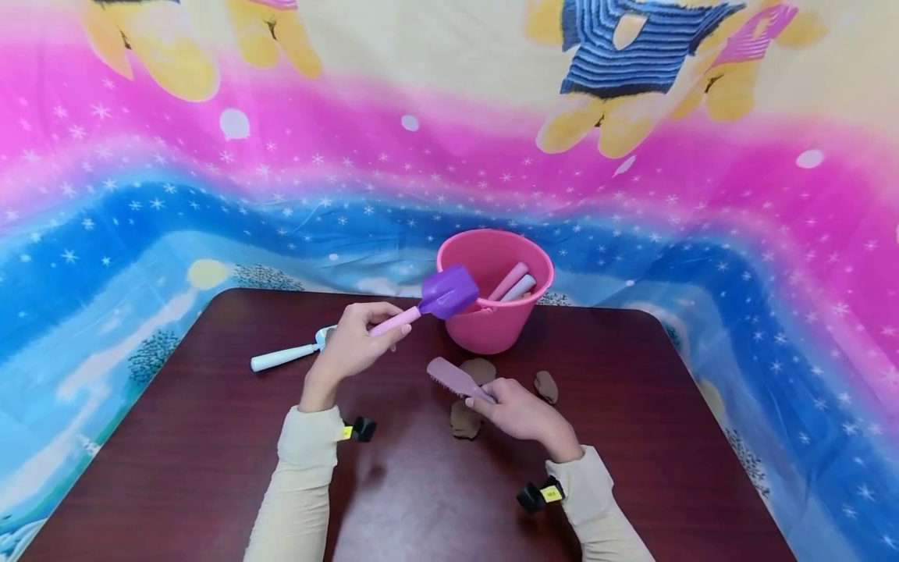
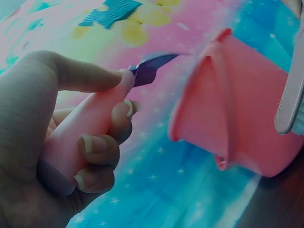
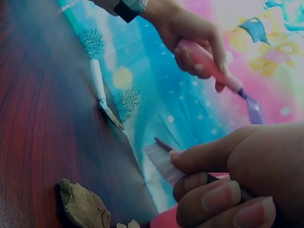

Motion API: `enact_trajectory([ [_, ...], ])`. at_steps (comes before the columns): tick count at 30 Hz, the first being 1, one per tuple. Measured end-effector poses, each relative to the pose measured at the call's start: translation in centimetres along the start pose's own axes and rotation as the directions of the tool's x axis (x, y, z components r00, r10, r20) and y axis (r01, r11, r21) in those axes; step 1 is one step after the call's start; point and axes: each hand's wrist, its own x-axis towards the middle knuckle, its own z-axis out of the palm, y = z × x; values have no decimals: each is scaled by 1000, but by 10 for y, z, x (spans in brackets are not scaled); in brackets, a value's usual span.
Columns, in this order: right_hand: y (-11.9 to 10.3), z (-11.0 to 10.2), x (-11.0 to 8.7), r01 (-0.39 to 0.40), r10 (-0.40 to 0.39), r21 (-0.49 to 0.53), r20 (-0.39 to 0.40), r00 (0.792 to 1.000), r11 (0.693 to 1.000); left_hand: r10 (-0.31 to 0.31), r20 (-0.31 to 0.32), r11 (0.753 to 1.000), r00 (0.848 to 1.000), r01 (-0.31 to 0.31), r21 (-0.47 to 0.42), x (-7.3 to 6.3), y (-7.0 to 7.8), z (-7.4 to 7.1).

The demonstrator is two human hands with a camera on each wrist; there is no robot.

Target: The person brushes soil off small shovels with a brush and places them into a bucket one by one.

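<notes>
My left hand [image 1: 358, 339] grips the pink handle of a small toy shovel [image 1: 450, 292]. Its purple blade is raised beside the rim of a pink bucket [image 1: 485, 332], overlapping it in the head view. In the left wrist view the fingers curl round the handle [image 2: 88, 121]. My right hand [image 1: 523, 411] holds a mauve brush [image 1: 455, 378] by its handle, bristles facing down and left, above lumps of brown clay [image 1: 465, 421]. The right wrist view shows the pale bristles [image 3: 164, 164] beyond the thumb.
A white-handled trowel [image 1: 284, 357] lies on the dark wooden table [image 1: 175, 437], left of my left hand. Two handles, one pink [image 1: 509, 281] and one white, stick up inside the bucket. Another clay lump [image 1: 545, 387] lies right of the brush. A patterned cloth [image 1: 337, 195] hangs behind the table.
</notes>
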Motion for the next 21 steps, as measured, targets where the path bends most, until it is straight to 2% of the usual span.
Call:
enact_trajectory([
  [6,2,0,-2,2,-1,-9,35,999,1000,36,-38,999,999,-35,12,19,3,11],
  [11,3,1,-2,1,-1,-9,46,999,1000,52,-62,996,997,-48,71,37,8,17],
  [16,4,2,-2,12,-11,-18,46,999,1000,37,-70,984,997,-24,179,51,16,24],
  [21,4,2,-3,8,-7,-14,53,999,1000,59,-55,949,997,-39,314,64,24,31],
])
